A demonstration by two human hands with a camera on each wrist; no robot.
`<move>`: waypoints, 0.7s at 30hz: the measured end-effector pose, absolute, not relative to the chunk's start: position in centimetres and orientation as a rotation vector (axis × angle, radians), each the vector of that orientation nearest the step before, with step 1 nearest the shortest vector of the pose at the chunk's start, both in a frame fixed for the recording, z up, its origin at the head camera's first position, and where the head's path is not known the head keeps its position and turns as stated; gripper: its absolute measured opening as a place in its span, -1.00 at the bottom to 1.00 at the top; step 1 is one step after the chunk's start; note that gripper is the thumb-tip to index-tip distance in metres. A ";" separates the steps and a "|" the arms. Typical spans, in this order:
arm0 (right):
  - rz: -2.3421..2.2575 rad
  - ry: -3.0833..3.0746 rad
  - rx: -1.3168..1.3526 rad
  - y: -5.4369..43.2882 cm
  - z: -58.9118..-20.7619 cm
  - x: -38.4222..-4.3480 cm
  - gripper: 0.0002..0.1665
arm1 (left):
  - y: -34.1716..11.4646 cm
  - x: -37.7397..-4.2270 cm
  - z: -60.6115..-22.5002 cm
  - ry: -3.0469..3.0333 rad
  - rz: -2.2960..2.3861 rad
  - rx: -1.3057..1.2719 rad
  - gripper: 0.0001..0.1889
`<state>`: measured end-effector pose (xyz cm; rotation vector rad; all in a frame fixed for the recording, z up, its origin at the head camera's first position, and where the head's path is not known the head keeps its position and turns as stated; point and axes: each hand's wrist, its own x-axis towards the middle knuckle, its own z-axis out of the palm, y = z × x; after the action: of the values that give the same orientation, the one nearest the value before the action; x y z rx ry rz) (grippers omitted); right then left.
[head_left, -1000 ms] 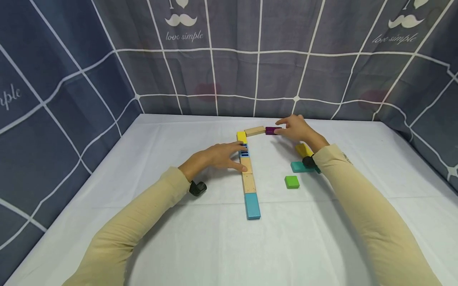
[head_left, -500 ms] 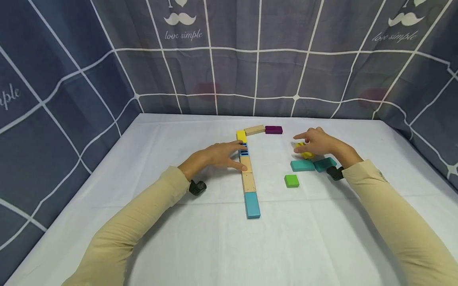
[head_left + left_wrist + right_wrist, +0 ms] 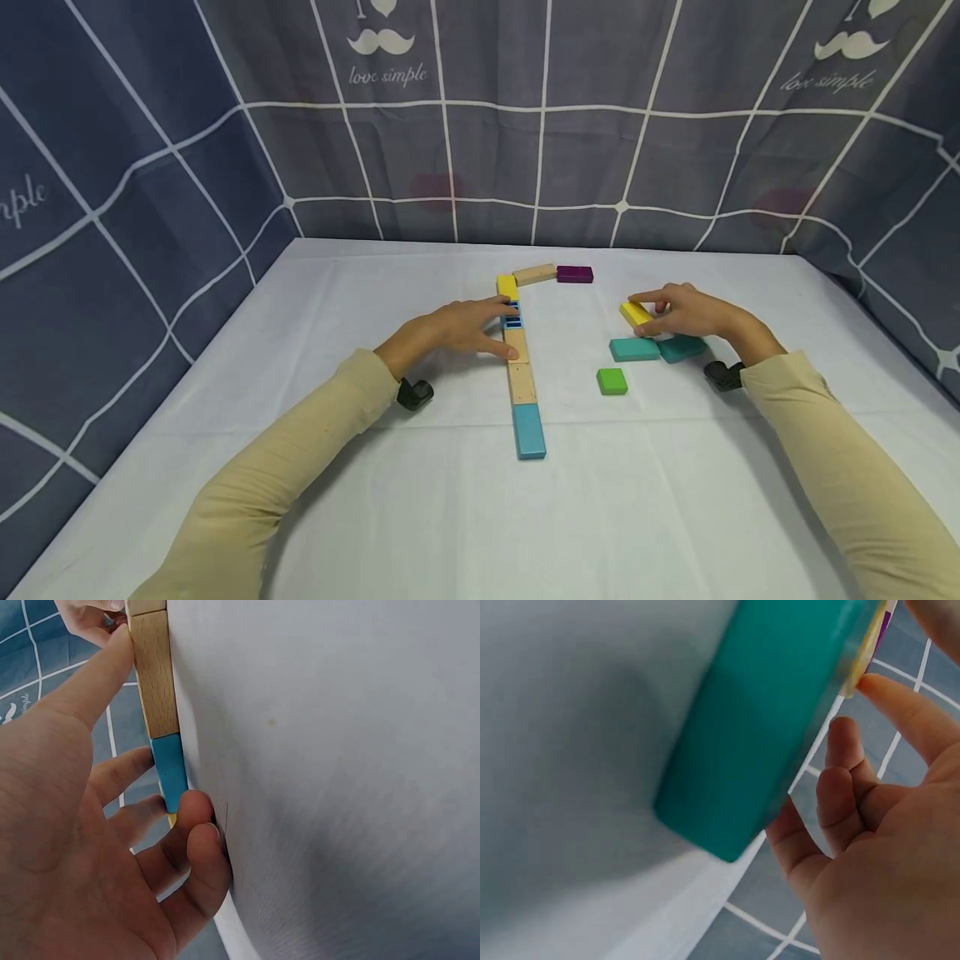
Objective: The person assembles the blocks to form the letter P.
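In the head view, a row of blocks runs toward me: a yellow block (image 3: 507,287), a dark blue block (image 3: 512,322), two plain wooden blocks (image 3: 521,383) and a light blue block (image 3: 529,432). My left hand (image 3: 459,325) rests at the row's left side, thumb touching a wooden block (image 3: 155,675) and fingertips at the blue block (image 3: 170,771). On the right, my right hand (image 3: 693,312) pinches a loose yellow block (image 3: 634,313) between thumb and index finger. Only part of that block shows in the right wrist view, past a teal block (image 3: 757,735).
A wooden block (image 3: 535,274) and a purple block (image 3: 574,274) continue the row from its far end to the right. Two teal blocks (image 3: 633,349) lie just in front of my right hand. A green block (image 3: 612,382) sits nearer on the white tablecloth.
My right hand has left the purple block, come right and nearer to me, and taken hold of the loose yellow block. The left hand stays in place.
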<state>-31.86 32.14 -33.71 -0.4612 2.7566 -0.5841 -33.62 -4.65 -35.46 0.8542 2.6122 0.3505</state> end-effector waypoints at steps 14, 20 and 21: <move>-0.576 2.777 -0.528 32.4 -34.3 -32.1 -0.13 | -4.6 -33.5 -35.2 2.606 0.351 0.850 -0.10; -0.592 2.806 -0.571 32.1 -34.7 -32.8 -0.18 | -4.6 -33.4 -35.1 2.604 0.352 0.841 -0.10; -0.584 2.813 -0.573 32.0 -34.8 -33.0 -0.19 | -4.6 -33.3 -35.0 2.603 0.352 0.840 -0.10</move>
<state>-33.01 32.02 -34.75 -0.5734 2.8127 -0.5839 -33.34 -4.56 -35.05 0.8396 2.6034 0.3522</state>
